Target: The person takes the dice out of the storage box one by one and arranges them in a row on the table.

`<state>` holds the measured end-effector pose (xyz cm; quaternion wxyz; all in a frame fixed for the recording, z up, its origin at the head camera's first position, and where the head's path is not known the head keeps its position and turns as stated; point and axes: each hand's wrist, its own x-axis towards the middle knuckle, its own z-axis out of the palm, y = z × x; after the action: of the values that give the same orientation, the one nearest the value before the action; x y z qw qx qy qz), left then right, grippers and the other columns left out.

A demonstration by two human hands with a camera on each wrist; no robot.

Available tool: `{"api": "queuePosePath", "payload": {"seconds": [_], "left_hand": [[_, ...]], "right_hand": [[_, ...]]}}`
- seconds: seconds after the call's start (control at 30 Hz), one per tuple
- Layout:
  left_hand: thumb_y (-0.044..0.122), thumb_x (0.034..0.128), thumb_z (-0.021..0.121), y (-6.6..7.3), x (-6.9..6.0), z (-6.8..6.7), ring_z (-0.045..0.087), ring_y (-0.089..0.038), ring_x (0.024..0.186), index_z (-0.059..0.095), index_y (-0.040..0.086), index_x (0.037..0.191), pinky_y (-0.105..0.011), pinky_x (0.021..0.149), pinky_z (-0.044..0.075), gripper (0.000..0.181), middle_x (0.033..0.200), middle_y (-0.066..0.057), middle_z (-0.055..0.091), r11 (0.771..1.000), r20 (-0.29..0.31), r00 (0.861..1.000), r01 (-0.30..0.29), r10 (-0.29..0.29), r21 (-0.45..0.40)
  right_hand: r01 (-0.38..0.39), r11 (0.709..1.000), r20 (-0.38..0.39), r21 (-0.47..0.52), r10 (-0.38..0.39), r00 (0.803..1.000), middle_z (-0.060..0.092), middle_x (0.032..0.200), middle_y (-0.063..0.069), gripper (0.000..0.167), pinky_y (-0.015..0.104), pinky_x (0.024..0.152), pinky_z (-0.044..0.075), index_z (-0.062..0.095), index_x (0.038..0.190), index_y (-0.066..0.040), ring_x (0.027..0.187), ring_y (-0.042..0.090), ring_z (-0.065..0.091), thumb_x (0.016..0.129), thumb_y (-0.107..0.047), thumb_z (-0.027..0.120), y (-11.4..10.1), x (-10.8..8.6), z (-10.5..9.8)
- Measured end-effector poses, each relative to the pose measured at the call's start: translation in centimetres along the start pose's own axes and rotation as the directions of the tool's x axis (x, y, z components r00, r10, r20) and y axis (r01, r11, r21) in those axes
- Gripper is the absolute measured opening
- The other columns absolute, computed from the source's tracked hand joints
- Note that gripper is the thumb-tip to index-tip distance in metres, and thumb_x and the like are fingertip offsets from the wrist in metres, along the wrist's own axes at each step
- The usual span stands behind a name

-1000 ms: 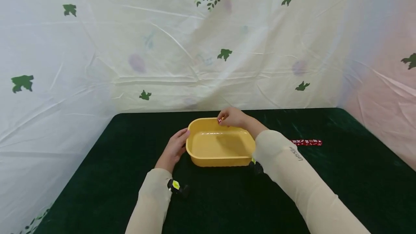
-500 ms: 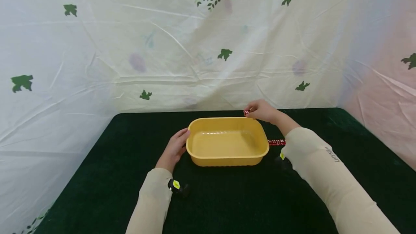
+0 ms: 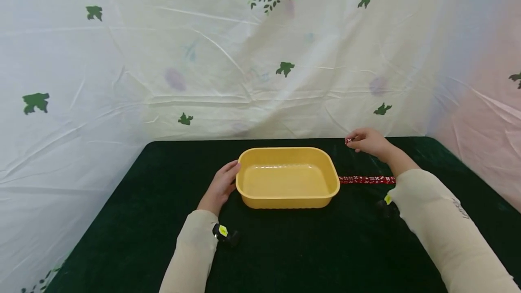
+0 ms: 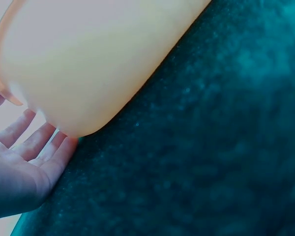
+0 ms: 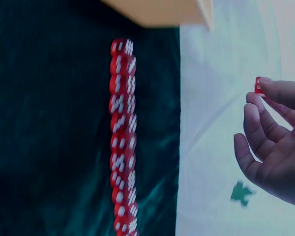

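A yellow plastic basin (image 3: 287, 203) stands on the dark green cloth; its visible interior holds nothing. My left hand (image 3: 221, 185) holds its left end, a fingertip over the rim and the other fingers against the outer wall (image 4: 83, 88). My right hand (image 3: 371, 142) is raised to the right of the basin, near the cloth's far edge. Between thumb and fingertip it pinches one red die (image 5: 258, 86) with white pips; the remaining fingers are loosely bent. Red dice in a straight row (image 3: 367, 180) run rightward from the basin, with the forearm over the far end.
The green cloth (image 3: 293, 252) covers the table. Behind it hangs a pale curtain (image 3: 244, 80) with green leaf shapes. Wrist cameras (image 3: 226, 235) sit on both sleeves.
My right hand has moved right with the die, from over the basin's back rim to beyond its right end, uncovering more of the dice row. The left hand keeps its place on the basin.
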<state>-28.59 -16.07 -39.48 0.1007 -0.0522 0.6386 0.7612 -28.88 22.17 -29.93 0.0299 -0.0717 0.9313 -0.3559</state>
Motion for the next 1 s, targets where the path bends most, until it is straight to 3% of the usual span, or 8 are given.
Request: {"api": "queuePosePath", "payload": {"seconds": [0.53,1.0], "left_hand": [[0.034,0.0854,0.052,-0.1,0.2,0.2,0.042,-0.022,0.107,0.046,0.014,0.122,-0.036,0.085,0.039,0.042,0.121,-0.004,0.044,1.0,-0.005,1.0,-0.001,0.001,0.014],[0.035,0.0853,0.052,0.1,0.0,-0.1,0.042,-0.021,0.108,0.046,0.015,0.122,-0.037,0.086,0.038,0.042,0.122,-0.003,0.044,1.0,-0.008,1.0,0.005,-0.005,0.022]], "right_hand": [[-0.073,0.995,-0.044,0.061,0.076,0.996,0.048,0.105,0.026,0.041,0.051,0.079,0.037,0.043,0.112,0.011,0.086,0.036,0.05,0.089,-0.023,0.047,7.3,-4.4,-3.2],[-0.211,0.973,-0.01,0.098,0.213,0.977,0.05,0.094,0.014,0.044,0.037,0.069,0.043,0.039,0.111,0.017,0.071,0.02,0.051,0.088,-0.019,0.048,11.8,-6.6,-4.4]]}}
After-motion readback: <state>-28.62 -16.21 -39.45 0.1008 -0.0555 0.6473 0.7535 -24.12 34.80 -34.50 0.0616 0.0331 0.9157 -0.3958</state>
